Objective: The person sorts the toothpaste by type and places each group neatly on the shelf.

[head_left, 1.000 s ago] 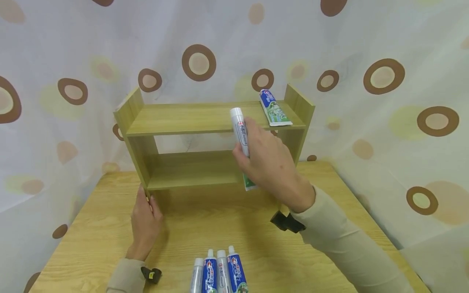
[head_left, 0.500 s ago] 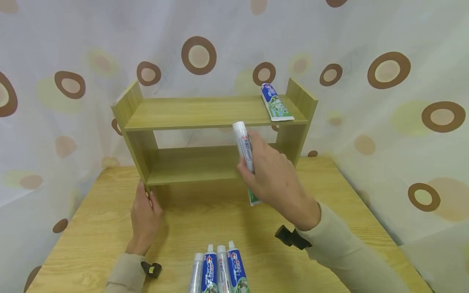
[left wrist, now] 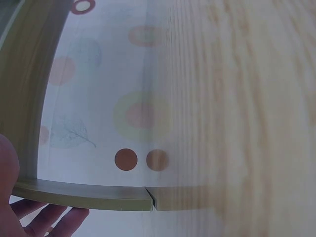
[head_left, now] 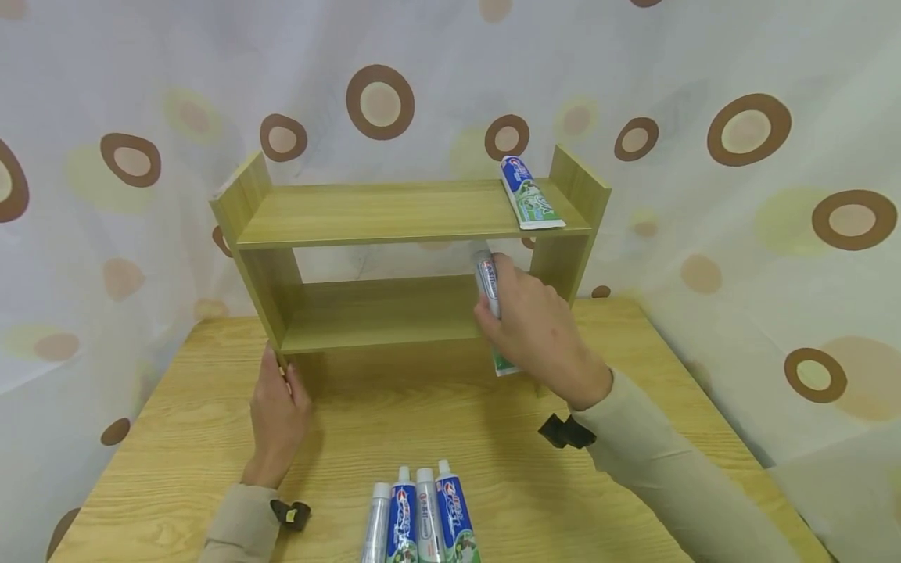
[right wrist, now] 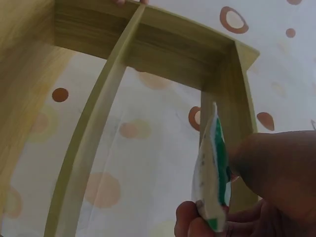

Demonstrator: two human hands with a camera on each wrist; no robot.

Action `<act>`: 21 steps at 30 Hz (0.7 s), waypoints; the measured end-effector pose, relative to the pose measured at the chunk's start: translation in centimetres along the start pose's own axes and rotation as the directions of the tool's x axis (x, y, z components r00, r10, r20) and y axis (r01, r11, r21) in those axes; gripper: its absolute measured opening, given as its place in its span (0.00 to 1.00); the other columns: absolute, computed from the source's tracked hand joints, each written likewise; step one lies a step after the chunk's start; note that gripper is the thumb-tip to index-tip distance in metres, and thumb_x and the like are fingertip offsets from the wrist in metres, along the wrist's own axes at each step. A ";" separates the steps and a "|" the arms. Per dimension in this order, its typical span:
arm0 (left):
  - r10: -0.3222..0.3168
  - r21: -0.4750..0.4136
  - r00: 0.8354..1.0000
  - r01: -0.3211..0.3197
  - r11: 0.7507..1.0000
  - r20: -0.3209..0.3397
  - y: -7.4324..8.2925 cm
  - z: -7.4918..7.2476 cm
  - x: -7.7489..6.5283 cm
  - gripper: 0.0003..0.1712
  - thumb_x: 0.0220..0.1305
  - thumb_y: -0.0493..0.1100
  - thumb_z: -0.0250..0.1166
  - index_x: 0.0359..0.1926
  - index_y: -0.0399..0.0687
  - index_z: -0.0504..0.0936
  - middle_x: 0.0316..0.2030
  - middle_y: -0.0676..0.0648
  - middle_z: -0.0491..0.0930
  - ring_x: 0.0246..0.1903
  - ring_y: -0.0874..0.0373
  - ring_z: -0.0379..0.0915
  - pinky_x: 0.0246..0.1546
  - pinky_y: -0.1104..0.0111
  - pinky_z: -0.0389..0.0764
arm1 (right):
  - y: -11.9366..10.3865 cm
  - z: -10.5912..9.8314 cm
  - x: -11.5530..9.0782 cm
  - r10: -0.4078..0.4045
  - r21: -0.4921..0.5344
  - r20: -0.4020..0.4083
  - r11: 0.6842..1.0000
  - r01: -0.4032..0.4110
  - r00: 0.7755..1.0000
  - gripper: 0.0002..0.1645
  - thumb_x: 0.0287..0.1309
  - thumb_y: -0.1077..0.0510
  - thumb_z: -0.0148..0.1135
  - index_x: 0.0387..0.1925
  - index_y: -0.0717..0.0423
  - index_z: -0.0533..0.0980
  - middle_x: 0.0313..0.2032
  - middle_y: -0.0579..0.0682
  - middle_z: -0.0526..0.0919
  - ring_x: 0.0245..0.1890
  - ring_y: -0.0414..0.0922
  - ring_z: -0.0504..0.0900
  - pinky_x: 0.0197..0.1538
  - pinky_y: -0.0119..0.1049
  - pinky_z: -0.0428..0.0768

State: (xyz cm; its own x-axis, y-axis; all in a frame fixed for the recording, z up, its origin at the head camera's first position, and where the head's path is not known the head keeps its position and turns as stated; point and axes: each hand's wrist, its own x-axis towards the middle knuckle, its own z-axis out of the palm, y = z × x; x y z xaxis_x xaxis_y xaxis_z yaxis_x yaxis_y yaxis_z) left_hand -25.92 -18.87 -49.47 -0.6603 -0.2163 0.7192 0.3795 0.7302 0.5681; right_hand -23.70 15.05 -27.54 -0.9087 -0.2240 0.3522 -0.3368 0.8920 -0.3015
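Observation:
My right hand (head_left: 538, 332) grips a silver-white toothpaste tube (head_left: 487, 283) around its middle. The tube's capped end points up and back into the opening above the lower board, and its green crimped end hangs below my hand. In the right wrist view, the tube (right wrist: 212, 173) appears edge-on between thumb and fingers. At the lower left, my left hand (head_left: 279, 418) holds the side panel of the wooden shelf (head_left: 366, 215). Fingers (left wrist: 52, 217) wrap the panel's edge in the left wrist view. A blue and green toothpaste tube (head_left: 529, 195) lies on the top board, at the right.
Several more toothpaste tubes, blue (head_left: 403, 520) and silver (head_left: 428, 516), lie side by side at the front of the wooden table (head_left: 176, 446). A patterned curtain (head_left: 450, 47) hangs close behind the shelf. Side panels rise above the top board at both ends.
My right hand first lowered the silver-white tube from in front of the top board, then carried it rightward and into the lower opening. My left hand keeps its hold on the shelf.

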 end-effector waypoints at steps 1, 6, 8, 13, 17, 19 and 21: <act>-0.004 0.001 1.000 0.004 1.000 0.003 0.0 0.0 0.0 0.30 0.81 0.30 0.52 0.80 0.32 0.62 0.61 0.22 0.79 0.56 0.22 0.83 0.50 0.30 0.84 | 0.3 0.2 0.3 0.008 -0.007 0.010 1.000 -0.008 1.000 0.34 0.75 0.54 0.63 0.71 0.71 0.67 0.47 0.66 0.87 0.31 0.54 0.90 0.28 0.42 0.89; -0.028 -0.002 0.999 0.028 1.000 0.016 -0.2 0.1 -0.1 0.31 0.81 0.29 0.53 0.81 0.33 0.61 0.64 0.22 0.78 0.60 0.23 0.81 0.54 0.30 0.83 | 1.9 1.2 1.8 0.004 -0.041 0.043 0.999 -0.002 0.999 0.34 0.76 0.54 0.61 0.71 0.73 0.67 0.48 0.67 0.87 0.33 0.55 0.90 0.32 0.47 0.91; -0.038 -0.004 0.999 0.038 0.999 0.019 -0.2 0.0 0.0 0.31 0.81 0.29 0.53 0.81 0.33 0.61 0.64 0.22 0.78 0.61 0.23 0.81 0.55 0.30 0.82 | 2.4 1.5 2.3 -0.009 -0.046 0.041 0.999 0.011 0.999 0.33 0.76 0.54 0.60 0.70 0.75 0.68 0.48 0.68 0.87 0.34 0.56 0.90 0.33 0.48 0.91; -0.049 -0.006 0.999 0.049 0.999 0.020 -0.3 -0.1 0.1 0.31 0.81 0.30 0.53 0.80 0.33 0.62 0.64 0.22 0.78 0.61 0.23 0.81 0.55 0.30 0.82 | 3.3 2.3 3.7 -0.008 -0.049 0.037 0.999 0.010 0.999 0.33 0.75 0.55 0.58 0.70 0.77 0.69 0.46 0.69 0.87 0.33 0.56 0.90 0.35 0.51 0.91; -0.056 0.011 0.998 0.055 0.998 0.021 -0.2 -0.2 -0.2 0.29 0.81 0.31 0.53 0.79 0.32 0.63 0.61 0.21 0.79 0.58 0.22 0.82 0.53 0.30 0.83 | 3.9 2.9 4.3 0.019 -0.049 0.059 0.999 -0.016 0.998 0.31 0.75 0.56 0.56 0.67 0.78 0.71 0.39 0.65 0.86 0.29 0.53 0.86 0.34 0.51 0.89; -0.056 0.019 0.998 0.056 0.998 0.024 -0.1 -0.3 -0.4 0.29 0.81 0.31 0.53 0.79 0.32 0.63 0.61 0.22 0.80 0.57 0.22 0.82 0.52 0.30 0.83 | 4.2 3.2 4.6 0.028 -0.053 0.062 0.998 -0.025 0.998 0.29 0.75 0.57 0.55 0.64 0.78 0.73 0.35 0.62 0.84 0.27 0.51 0.83 0.32 0.49 0.87; -0.056 0.019 0.998 0.055 0.998 0.025 -0.1 -0.4 -0.4 0.29 0.82 0.31 0.53 0.79 0.32 0.63 0.61 0.22 0.80 0.57 0.22 0.83 0.51 0.31 0.83 | 4.5 3.5 4.9 0.030 -0.057 0.059 0.998 -0.026 0.998 0.26 0.74 0.57 0.55 0.60 0.77 0.75 0.32 0.61 0.82 0.26 0.50 0.80 0.30 0.47 0.85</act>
State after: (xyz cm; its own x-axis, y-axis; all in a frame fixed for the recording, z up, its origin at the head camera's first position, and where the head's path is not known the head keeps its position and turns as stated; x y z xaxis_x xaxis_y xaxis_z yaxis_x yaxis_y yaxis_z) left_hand -25.41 -19.06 -49.67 -0.6968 -0.2402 0.6759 0.3301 0.7292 0.5994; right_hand -30.48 16.59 -30.25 -0.9313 -0.2201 0.2903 -0.2981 0.9185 -0.2599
